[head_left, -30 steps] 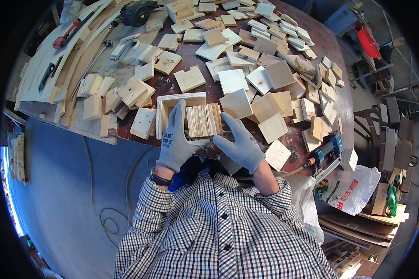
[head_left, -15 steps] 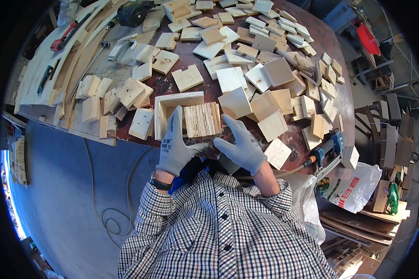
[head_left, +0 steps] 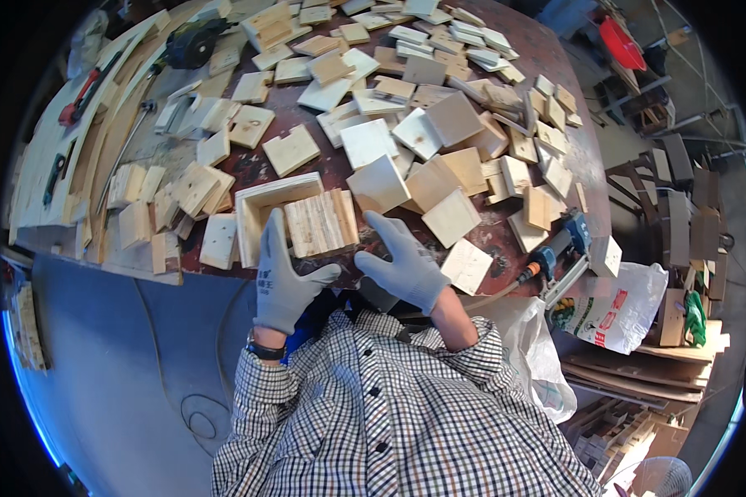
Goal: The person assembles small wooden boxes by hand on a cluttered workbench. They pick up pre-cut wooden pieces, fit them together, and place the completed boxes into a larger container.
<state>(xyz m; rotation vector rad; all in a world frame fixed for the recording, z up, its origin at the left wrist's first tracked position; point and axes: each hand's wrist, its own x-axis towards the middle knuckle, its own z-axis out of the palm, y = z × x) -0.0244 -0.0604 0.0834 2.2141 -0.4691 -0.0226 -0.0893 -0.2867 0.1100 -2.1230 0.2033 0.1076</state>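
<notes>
The stack of thin plywood slats (head_left: 322, 224) stands on edge in front of me, side by side like books, overlapping the right part of an open wooden box (head_left: 247, 228). From this angle I can't tell whether the slats rest on the box's wall or only against it. My left hand (head_left: 286, 282), in a grey glove, is spread wide – forefinger up by the stack's left side, thumb pointing right below it. My right hand (head_left: 406, 269) is spread too, its fingers just beside the stack's right end. I'd say neither grips anything; whether a fingertip brushes wood, I can't make out.

I judge the step in hand to be bracketing the slats from both ends. The next move calls for even, gentle pressure from the two sides – push harder on one and the loose slats could fan out or tip.

Around that, a pale block (head_left: 219, 242) sits just left of the box, a notched piece (head_left: 291, 151) lies beyond it, and a square panel (head_left: 379, 184) leans past the stack. A flat board (head_left: 467, 267) lies right of my right hand. Farther right on the dark red bench (head_left: 501, 240) rests a blue power tool (head_left: 564, 244).
</notes>
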